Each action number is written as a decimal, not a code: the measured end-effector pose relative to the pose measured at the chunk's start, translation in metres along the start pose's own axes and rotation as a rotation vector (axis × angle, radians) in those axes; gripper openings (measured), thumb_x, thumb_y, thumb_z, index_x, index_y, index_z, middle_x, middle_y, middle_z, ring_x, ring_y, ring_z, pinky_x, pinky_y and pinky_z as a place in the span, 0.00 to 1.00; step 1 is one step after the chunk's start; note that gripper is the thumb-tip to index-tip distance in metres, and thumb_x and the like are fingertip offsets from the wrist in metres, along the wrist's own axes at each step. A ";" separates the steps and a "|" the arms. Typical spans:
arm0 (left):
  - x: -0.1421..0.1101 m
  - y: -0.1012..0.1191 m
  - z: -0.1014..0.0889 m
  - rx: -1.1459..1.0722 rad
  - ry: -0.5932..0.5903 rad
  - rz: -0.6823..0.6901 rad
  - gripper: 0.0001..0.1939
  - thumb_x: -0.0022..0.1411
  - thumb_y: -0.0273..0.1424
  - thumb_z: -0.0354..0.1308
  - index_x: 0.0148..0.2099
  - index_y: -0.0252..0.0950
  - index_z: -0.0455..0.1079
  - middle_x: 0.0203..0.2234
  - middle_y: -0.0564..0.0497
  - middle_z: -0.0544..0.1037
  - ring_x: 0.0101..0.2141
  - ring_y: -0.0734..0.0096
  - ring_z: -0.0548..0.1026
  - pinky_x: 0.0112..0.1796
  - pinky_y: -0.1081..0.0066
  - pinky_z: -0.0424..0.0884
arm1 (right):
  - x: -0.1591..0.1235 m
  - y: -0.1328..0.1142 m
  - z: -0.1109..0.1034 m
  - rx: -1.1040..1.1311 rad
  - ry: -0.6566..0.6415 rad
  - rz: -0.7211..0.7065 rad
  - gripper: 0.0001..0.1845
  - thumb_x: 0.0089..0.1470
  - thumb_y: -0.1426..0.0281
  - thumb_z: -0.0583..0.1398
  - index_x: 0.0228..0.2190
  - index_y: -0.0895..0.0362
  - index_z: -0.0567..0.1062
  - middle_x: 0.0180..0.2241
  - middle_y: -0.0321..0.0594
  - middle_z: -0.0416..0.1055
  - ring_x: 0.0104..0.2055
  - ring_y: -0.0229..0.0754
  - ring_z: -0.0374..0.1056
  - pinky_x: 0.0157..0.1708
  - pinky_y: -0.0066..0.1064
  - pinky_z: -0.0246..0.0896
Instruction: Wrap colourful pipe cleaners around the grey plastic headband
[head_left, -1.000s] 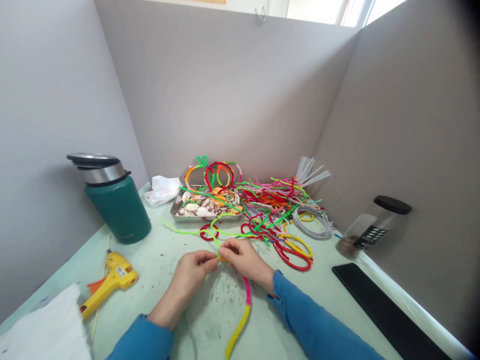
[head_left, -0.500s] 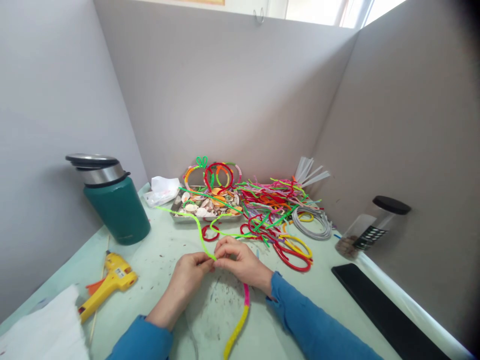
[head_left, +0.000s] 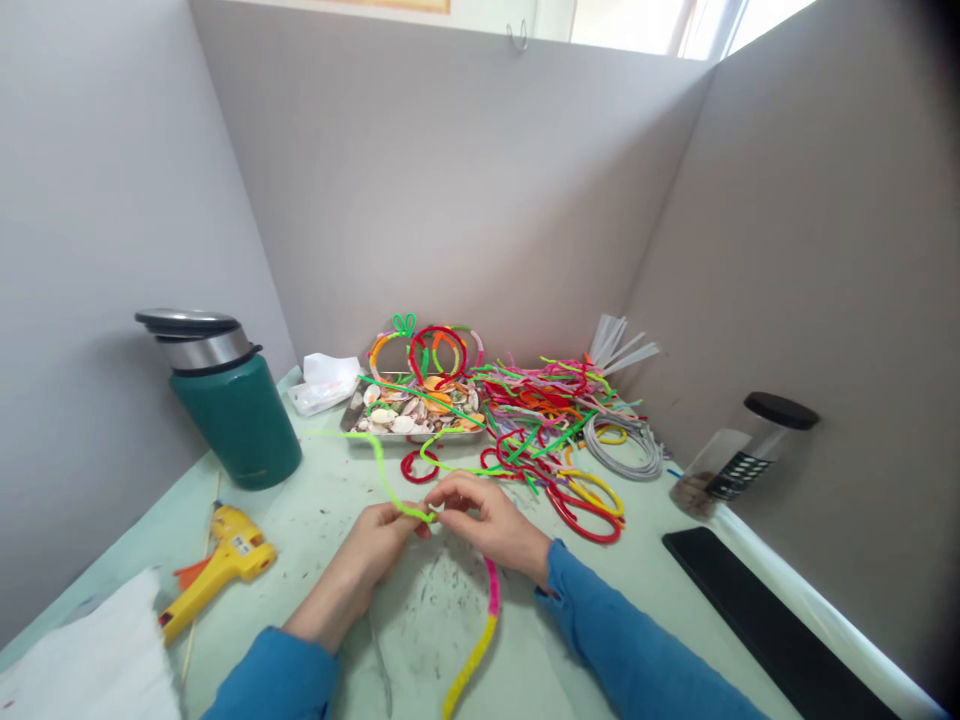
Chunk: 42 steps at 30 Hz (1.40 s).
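Note:
A lime-green pipe cleaner [head_left: 381, 472] rises from between my hands and bends off to the upper left. My left hand [head_left: 381, 550] pinches it near its lower end. My right hand [head_left: 487, 525] has its thumb and fingers closed at the curled tip, beside the left fingertips. From under the right hand comes a cord wrapped in pink and yellow fuzzy pipe cleaner [head_left: 480, 650], curving toward the front edge. A thin grey wire [head_left: 381, 660] shows below my left wrist. Where these parts join is hidden by my fingers.
A teal bottle [head_left: 238, 420] and a yellow glue gun [head_left: 225, 568] are at left. Behind lie a tray of shells [head_left: 409, 437], a heap of pipe cleaners [head_left: 540, 395] and coiled grey wire [head_left: 626, 455]. A clear jar [head_left: 750, 455] and black strip [head_left: 757, 610] are at right.
The lime-green pipe cleaner has swung left and lower, and its end near the fingers now curls. My right fingertips have shifted slightly right of the left ones.

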<state>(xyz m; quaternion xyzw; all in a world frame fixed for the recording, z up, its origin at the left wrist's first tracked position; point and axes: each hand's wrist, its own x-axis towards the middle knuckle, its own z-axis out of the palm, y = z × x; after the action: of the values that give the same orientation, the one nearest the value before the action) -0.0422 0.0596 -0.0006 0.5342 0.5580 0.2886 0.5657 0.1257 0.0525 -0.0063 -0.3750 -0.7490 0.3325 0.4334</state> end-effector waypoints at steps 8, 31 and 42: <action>-0.003 0.002 -0.001 0.028 -0.020 0.029 0.24 0.45 0.53 0.56 0.23 0.34 0.66 0.08 0.64 0.46 0.13 0.83 0.42 0.16 0.76 0.37 | -0.001 0.006 0.003 -0.039 -0.028 0.097 0.03 0.50 0.71 0.57 0.29 0.59 0.70 0.24 0.33 0.65 0.25 0.32 0.59 0.24 0.22 0.52; 0.004 -0.007 -0.003 0.113 -0.045 0.184 0.16 0.46 0.39 0.58 0.30 0.30 0.74 0.19 0.54 0.72 0.20 0.76 0.64 0.23 0.76 0.57 | 0.000 0.000 -0.003 -0.166 -0.046 0.030 0.06 0.47 0.77 0.57 0.26 0.59 0.74 0.22 0.33 0.66 0.25 0.33 0.60 0.24 0.23 0.52; 0.004 -0.008 0.000 0.356 0.085 0.377 0.15 0.50 0.38 0.54 0.30 0.32 0.75 0.22 0.50 0.77 0.26 0.67 0.70 0.27 0.75 0.62 | 0.000 0.008 0.001 -0.043 -0.029 0.154 0.05 0.48 0.75 0.56 0.27 0.59 0.73 0.21 0.32 0.65 0.23 0.31 0.58 0.22 0.22 0.51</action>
<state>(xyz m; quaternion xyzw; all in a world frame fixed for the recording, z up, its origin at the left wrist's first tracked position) -0.0434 0.0609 -0.0094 0.7073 0.5138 0.3083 0.3750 0.1270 0.0563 -0.0138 -0.4356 -0.7312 0.3543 0.3874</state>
